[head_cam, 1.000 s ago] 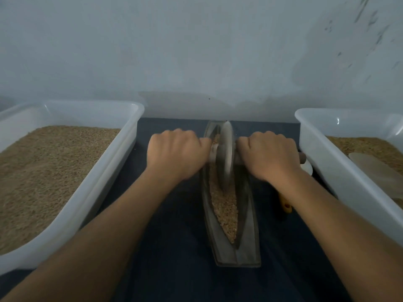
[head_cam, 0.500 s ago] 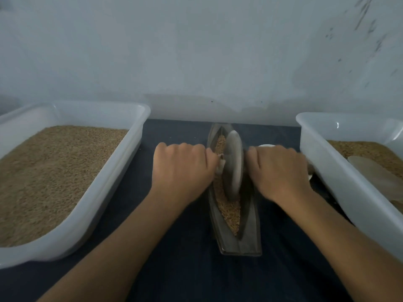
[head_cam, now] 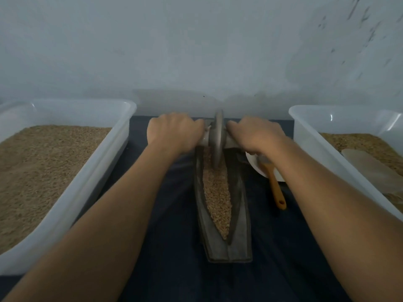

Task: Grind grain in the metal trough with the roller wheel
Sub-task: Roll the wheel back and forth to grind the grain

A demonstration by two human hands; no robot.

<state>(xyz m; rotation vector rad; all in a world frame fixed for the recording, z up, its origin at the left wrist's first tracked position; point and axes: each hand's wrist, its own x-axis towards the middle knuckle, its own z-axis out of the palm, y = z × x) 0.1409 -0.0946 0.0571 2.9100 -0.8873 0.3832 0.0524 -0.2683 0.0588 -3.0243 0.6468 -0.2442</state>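
Note:
A narrow boat-shaped metal trough (head_cam: 237, 247) lies lengthwise on the dark cloth, its groove filled with brown grain (head_cam: 217, 195). The grey roller wheel (head_cam: 217, 138) stands upright at the trough's far end, near the wall. My left hand (head_cam: 174, 132) grips the axle handle on the wheel's left side. My right hand (head_cam: 255, 136) grips the handle on the right side. Both handles are hidden under my fingers.
A large white tub (head_cam: 72, 203) full of grain stands on the left. Another white tub (head_cam: 322, 155) with grain and a flat scoop (head_cam: 370, 168) stands on the right. A small white dish (head_cam: 255, 164) and an orange-handled brush (head_cam: 275, 190) lie between trough and right tub. The wall is close behind.
Both hands have pushed the wheel away from me, from the trough's middle to its far end, uncovering more grain in the near part of the groove.

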